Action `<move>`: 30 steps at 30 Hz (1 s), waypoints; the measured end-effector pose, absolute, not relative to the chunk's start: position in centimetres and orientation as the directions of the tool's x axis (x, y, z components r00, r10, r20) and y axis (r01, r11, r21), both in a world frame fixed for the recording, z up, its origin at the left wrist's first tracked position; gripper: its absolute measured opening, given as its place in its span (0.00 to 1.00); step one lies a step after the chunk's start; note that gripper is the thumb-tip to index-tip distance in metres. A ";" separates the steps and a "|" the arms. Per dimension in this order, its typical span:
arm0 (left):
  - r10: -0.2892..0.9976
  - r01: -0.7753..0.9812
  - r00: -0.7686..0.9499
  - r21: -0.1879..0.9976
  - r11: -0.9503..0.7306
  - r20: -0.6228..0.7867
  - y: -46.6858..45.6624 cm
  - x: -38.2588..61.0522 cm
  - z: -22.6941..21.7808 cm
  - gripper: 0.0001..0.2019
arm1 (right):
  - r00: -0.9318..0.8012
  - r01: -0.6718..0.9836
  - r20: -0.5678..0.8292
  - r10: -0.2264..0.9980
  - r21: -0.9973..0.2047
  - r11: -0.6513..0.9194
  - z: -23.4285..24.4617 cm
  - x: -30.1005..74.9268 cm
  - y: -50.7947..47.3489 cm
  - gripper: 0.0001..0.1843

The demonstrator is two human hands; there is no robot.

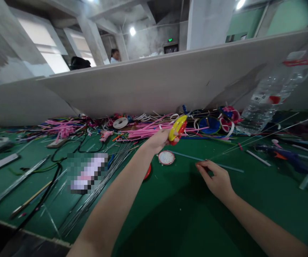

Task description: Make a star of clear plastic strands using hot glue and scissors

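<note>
My left hand (160, 141) reaches forward, its fingers closed around a rounded yellow-and-red object (178, 129) raised above the table; I cannot make out its exact kind. Lower and to the right, my right hand (215, 176) is closed in a pinch just over the green tabletop; what its fingertips hold, if anything, is too small to name. Thin pale strands (261, 134) run from near that hand toward the upper right. Between the hands lies a small round dish of white bits (166, 157). A red round thing (148, 172) is partly hidden behind my left forearm.
Pink rods (148, 132) and coloured scraps pile along the grey partition (143, 89). A large clear bottle (272, 94) stands at right, near a blue hot-glue gun (285, 157). Metal wires (97, 189) and a blurred phone-like object (88, 174) lie left. Beyond the partition, a person (115, 56).
</note>
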State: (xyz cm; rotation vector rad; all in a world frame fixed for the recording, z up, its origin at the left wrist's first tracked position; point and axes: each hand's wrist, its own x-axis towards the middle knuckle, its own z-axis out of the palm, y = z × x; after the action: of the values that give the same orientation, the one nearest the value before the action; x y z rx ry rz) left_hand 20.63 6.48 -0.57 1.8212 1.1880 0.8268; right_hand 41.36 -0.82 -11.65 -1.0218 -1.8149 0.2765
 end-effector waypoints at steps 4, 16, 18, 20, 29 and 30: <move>0.905 -0.123 0.418 0.992 -0.032 0.081 4.6 19.5 -2.2 0.18 | -0.195 0.501 0.638 0.745 -0.588 0.634 -11.7 41.3 -0.8 0.05; 0.955 -0.313 -0.026 0.905 -0.288 0.295 3.5 22.0 -3.2 0.11 | -0.257 0.830 0.280 0.925 -0.426 0.360 -10.8 41.6 -1.0 0.11; 0.937 -0.178 -0.064 0.920 -0.348 0.342 2.9 22.4 -3.6 0.13 | -0.296 0.862 0.245 0.923 -0.349 0.369 -11.0 41.6 -1.1 0.11; 0.919 0.057 -0.073 0.922 -0.384 0.387 2.4 22.5 -4.0 0.15 | -0.329 0.888 0.223 0.917 -0.259 0.381 -11.1 41.6 -1.3 0.12; 0.766 0.925 0.162 0.175 -0.338 0.622 0.1 24.1 -5.2 0.20 | -0.252 0.616 0.263 0.931 -0.699 0.364 -9.5 41.3 -1.9 0.19; 0.765 0.926 0.186 0.150 -0.347 0.617 -0.1 24.4 -5.4 0.21 | -0.284 0.533 0.277 0.918 -0.750 0.392 -9.4 41.3 -2.0 0.18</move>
State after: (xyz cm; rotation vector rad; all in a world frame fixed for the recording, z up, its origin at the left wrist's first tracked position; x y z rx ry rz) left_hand 24.44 -0.13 -5.36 2.6038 1.9093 1.0683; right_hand 41.27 -1.98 -9.42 -1.2416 -1.9480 0.6983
